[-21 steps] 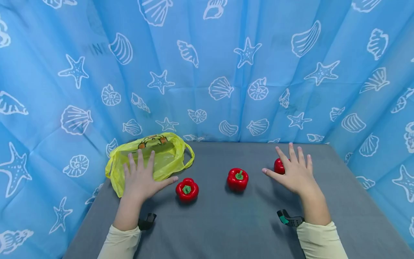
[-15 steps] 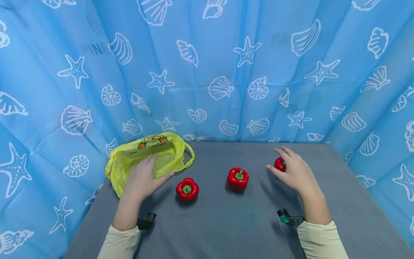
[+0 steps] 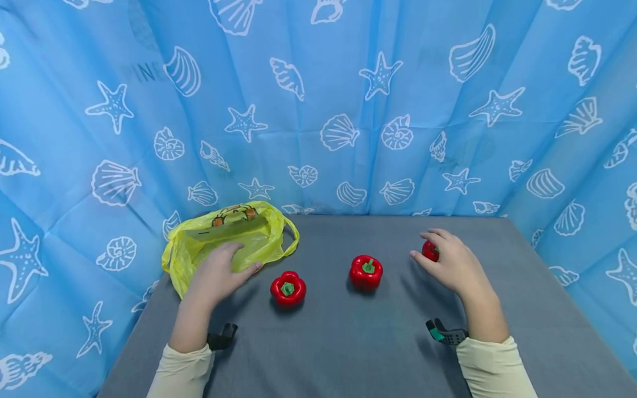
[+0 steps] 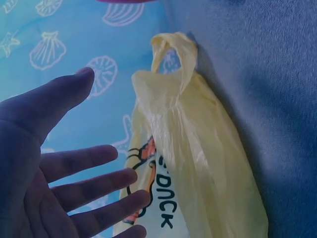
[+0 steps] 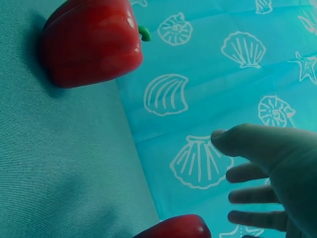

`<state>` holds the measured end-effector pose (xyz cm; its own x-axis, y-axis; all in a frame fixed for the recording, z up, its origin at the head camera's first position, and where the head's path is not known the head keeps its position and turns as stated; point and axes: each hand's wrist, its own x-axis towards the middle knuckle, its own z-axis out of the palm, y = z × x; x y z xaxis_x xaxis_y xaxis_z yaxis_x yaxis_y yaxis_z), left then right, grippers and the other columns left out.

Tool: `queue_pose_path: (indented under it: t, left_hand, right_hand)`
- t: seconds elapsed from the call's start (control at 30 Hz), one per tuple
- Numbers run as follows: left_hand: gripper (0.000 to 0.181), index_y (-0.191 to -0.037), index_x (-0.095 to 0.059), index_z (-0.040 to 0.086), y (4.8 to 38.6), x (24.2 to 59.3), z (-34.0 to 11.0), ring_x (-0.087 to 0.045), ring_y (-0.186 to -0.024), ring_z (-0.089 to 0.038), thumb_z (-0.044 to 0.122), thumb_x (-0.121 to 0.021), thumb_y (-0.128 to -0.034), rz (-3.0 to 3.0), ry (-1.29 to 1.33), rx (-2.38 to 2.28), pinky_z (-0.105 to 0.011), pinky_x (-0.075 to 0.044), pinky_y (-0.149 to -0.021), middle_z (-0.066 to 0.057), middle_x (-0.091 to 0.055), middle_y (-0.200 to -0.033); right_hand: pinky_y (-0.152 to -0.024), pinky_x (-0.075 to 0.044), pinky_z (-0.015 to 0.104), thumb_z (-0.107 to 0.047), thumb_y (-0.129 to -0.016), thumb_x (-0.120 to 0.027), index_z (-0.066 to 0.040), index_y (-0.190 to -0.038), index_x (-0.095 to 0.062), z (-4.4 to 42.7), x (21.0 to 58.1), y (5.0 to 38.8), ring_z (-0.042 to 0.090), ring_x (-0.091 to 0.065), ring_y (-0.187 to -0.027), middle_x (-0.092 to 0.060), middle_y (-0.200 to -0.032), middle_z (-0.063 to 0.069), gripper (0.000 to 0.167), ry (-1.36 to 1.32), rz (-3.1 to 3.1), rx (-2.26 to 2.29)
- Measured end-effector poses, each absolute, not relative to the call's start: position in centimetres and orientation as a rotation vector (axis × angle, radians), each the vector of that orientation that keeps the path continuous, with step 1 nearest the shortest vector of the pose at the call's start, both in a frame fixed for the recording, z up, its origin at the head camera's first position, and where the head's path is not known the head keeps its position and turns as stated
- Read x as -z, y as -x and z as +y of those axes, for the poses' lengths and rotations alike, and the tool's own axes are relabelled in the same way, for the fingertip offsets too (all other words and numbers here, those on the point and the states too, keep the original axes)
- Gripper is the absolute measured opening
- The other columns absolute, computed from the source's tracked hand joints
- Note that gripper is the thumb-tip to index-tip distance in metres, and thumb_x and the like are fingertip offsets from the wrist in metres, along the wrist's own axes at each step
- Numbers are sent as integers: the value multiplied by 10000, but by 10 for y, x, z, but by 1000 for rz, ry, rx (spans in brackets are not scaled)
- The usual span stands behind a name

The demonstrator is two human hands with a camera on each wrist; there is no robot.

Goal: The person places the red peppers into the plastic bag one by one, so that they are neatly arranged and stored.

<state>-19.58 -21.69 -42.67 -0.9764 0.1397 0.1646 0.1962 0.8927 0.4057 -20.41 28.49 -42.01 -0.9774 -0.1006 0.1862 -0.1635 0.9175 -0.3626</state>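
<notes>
In the head view my left hand (image 3: 214,276) hovers in front of a yellow plastic bag (image 3: 266,240), its fingers loosely bent. The left wrist view shows the thumb and fingers apart, beside the bag (image 4: 198,134) with its handle loop upright; nothing is held. A red bell pepper (image 3: 287,290) sits just right of that hand. Another red bell pepper (image 3: 365,275) stands mid-table, green stem up. My right hand (image 3: 455,265) hangs over the right side, fingers relaxed, partly hiding a third bell pepper (image 3: 428,250). In the right wrist view a bell pepper (image 5: 94,47) lies apart from the fingers.
A grey cloth-covered table (image 3: 323,354) lies under everything. Behind and beside it hangs a blue curtain (image 3: 318,83) with white shells and starfish. Black bands are on both wrists, below pale sleeves (image 3: 492,365).
Both hands had fingers spread wide; now the fingers are drawn together and loosely bent. The left hand has shifted slightly left. The bag and peppers stay in place.
</notes>
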Motion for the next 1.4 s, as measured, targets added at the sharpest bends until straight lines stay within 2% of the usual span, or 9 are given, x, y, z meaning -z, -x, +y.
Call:
queue_pose_path:
  t: [0.27, 0.5, 0.63, 0.77, 1.07, 1.23, 1.4]
  left_hand:
    - [647, -1434, -625, 28, 197, 421, -231, -598, -1327, -443, 504, -709, -1003, -2911, 198, 700, -636, -493, -1065, -215, -647, -1428]
    - [593, -1364, -666, 19, 195, 416, -246, -591, -1307, -449, 491, -708, -1008, -2775, 152, 729, -649, -478, -1058, -218, -659, -1381]
    - [541, -1315, -690, -2, 195, 413, -256, -616, -1241, -455, 435, -741, -1000, -2649, 160, 735, -645, -494, -1014, -235, -680, -1318]
    - [507, -1303, -682, -31, 192, 409, -267, -599, -1243, -478, 360, -765, -991, -2576, 132, 748, -659, -480, -1017, -269, -665, -1317]
    - [631, -1404, -593, -60, 186, 406, -289, -495, -1334, -530, 407, -735, -1005, -2596, 9, 785, -704, -407, -1071, -312, -547, -1430]
    - [693, -1471, -538, -64, 187, 409, -299, -455, -1369, -545, 408, -734, -1002, -2564, -36, 822, -721, -383, -1087, -328, -499, -1480]
    - [709, -1503, -516, -47, 187, 411, -307, -436, -1392, -546, 416, -722, -1008, -2548, -94, 889, -731, -369, -1091, -329, -472, -1509]
  right_hand:
    - [-968, -533, 682, -326, -966, -770, -24, -1340, -680, 280, 418, 202, 475, -587, -1276, -616, -1406, 240, 489, -225, -2808, -596]
    - [-942, -541, 677, -317, -951, -787, -35, -1306, -697, 276, 417, 200, 463, -602, -1238, -633, -1367, 224, 463, -250, -2763, -606]
    - [-947, -537, 677, -315, -955, -782, -42, -1285, -711, 274, 417, 199, 451, -602, -1235, -640, -1353, 212, 434, -271, -2740, -610]
    - [-962, -531, 676, -297, -954, -785, -43, -1273, -718, 271, 418, 198, 437, -601, -1240, -646, -1345, 203, 414, -292, -2708, -618]
    - [-938, -551, 642, -264, -950, -798, -48, -1248, -730, 259, 418, 198, 390, -636, -1170, -676, -1300, 177, 373, -378, -2646, -629]
    - [-876, -588, 601, -282, -917, -831, -66, -1275, -724, 249, 416, 196, 371, -641, -1156, -676, -1318, 166, 431, -404, -2638, -624]
    - [-907, -589, 601, -284, -871, -879, -74, -1308, -710, 239, 415, 195, 367, -638, -1208, -681, -1330, 156, 513, -471, -2600, -650]
